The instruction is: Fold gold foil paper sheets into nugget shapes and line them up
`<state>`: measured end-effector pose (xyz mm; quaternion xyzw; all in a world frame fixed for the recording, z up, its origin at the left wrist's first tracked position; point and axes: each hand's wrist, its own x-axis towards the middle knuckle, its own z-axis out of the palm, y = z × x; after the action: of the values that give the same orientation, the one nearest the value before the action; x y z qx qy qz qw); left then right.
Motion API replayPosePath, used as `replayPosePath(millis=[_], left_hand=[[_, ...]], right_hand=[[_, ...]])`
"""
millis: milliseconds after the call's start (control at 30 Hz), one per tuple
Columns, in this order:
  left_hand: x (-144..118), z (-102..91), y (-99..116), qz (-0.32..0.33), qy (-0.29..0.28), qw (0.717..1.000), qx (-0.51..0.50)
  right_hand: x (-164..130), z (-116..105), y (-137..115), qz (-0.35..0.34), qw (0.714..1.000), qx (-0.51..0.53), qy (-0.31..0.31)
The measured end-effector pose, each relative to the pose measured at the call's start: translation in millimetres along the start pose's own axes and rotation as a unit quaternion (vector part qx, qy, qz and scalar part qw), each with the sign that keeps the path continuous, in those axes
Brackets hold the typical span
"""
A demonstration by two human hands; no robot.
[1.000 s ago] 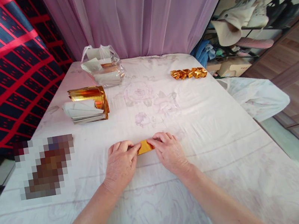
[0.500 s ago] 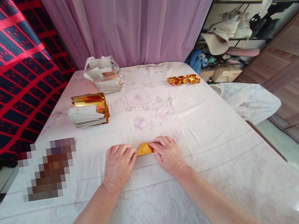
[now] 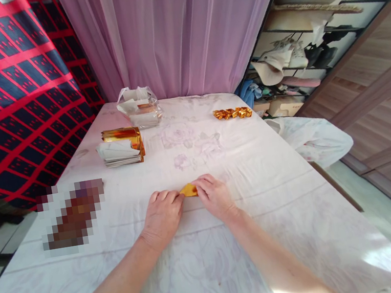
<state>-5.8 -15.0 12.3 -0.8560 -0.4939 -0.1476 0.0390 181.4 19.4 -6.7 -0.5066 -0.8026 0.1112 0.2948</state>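
Observation:
A small folded piece of gold foil paper (image 3: pixel 189 190) lies on the tabletop between my hands. My left hand (image 3: pixel 165 215) has its fingers pressed together on the paper's left end. At the right end, my right hand (image 3: pixel 216 195) pinches the paper between thumb and fingers. The paper's two ends are hidden under my fingertips. Beyond my left hand sits a stack of gold and white foil sheets (image 3: pixel 121 148). Several folded gold foil pieces (image 3: pixel 232 113) stand in a row at the far right of the table.
A clear plastic bag (image 3: pixel 140 107) with more paper stands at the back left. A blurred-out item (image 3: pixel 75 215) lies on the left. The cloth-covered table (image 3: pixel 212 252) ends at a purple curtain (image 3: pixel 170 31). A white bag (image 3: pixel 313 140) hangs beside the right edge, near a shelf (image 3: pixel 310 29).
My view has shifted slightly. My right hand has turned its fingers further over the foil paper's right end, and less of the paper shows. Both hands still hold it.

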Motion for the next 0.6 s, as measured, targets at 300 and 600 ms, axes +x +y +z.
replayPosePath(millis=[300, 600], left_hand=[[-14, 0.9, -5, 0.015, 0.012, 1.0, -0.001], [-19, 4.3, -6, -0.001, 0.023, 1.0, 0.012]], right_hand=[[28, 13, -10, 0.078, 0.993, 0.033, -0.087], [31, 14, -28, 0.129, 0.988, -0.012, -0.079]])
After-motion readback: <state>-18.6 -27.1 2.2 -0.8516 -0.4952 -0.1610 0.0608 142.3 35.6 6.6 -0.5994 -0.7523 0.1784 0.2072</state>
